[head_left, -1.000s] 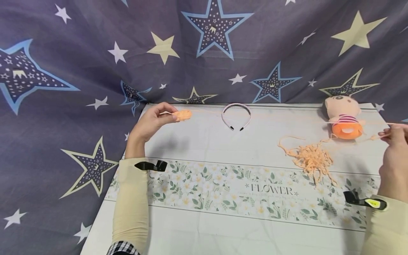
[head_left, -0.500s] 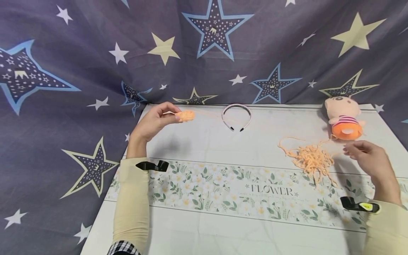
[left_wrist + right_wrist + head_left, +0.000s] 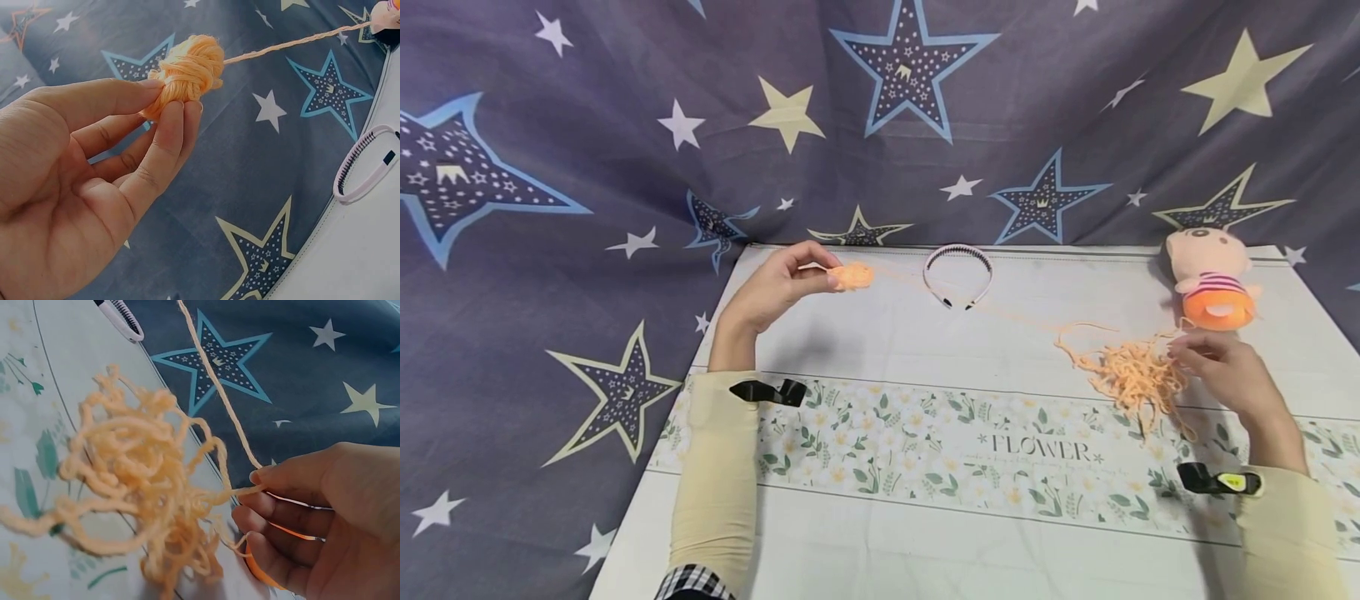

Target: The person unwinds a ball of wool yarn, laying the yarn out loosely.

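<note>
Between the thumb and fingertips of my left hand (image 3: 775,287) is a small wound ball of orange yarn (image 3: 190,69), held up above the table's back left. A single strand (image 3: 294,44) leaves the ball and runs to the right. My right hand (image 3: 1232,371) pinches that strand between thumb and forefinger, as the right wrist view shows. Right beside it lies a loose tangle of the same yarn (image 3: 144,469) on the table, joined to the pinched strand. The other fingers of the right hand are loosely bent.
A pale pink headband (image 3: 928,279) lies at the back middle of the table. Behind the right hand lies a plush doll (image 3: 1213,275) with an orange bottom. The white table cover (image 3: 925,533) has a flowered band, and a star-patterned curtain (image 3: 880,175) hangs behind.
My right hand has come in from the far right edge to beside the tangle. The strand has gone from level and taut to slanting downward. My left hand has shifted slightly right.
</note>
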`<state>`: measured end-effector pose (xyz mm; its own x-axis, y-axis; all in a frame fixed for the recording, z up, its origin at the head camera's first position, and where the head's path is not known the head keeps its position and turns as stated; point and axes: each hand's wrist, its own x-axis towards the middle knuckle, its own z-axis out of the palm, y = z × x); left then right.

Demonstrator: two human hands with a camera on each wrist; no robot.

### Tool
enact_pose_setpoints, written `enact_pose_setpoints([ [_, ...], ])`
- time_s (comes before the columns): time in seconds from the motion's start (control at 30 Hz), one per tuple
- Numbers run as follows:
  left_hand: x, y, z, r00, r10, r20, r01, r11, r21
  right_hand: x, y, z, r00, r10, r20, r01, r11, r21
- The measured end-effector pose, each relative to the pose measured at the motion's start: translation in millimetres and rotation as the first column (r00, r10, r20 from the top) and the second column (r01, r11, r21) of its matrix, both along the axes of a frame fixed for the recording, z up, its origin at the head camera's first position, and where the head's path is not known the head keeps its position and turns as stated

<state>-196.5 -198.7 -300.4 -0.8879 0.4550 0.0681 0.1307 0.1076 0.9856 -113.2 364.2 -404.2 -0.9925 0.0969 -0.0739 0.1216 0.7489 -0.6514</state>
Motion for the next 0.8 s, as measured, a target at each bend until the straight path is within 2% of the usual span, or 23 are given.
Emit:
enact_pose_setpoints([
  [0.2,0.3,3.5,0.8,1.000,-0.011,0.003,0.011,1.000,-0.007,-3.6,-4,0.3,0.999,0.017,-0.037,-0.017,1.000,-0.008],
  [0.37,-0.3,5.3,1.1,1.000,-0.023,0.005,0.023,1.000,-0.016,-8.4,-19,8.1,0.987,0.023,-0.157,-0.032,0.998,-0.053],
  [0.6,-0.4,10.6,1.9,0.999,-0.037,0.001,0.037,0.999,-0.014,-26.9,-78,33.5,0.961,0.058,-0.271,-0.082,0.994,-0.076],
  [0.8,-0.4,14.6,2.4,0.999,-0.050,0.003,0.050,0.999,-0.007,-46.6,-138,48.1,0.919,0.146,-0.367,-0.221,0.960,-0.172],
])
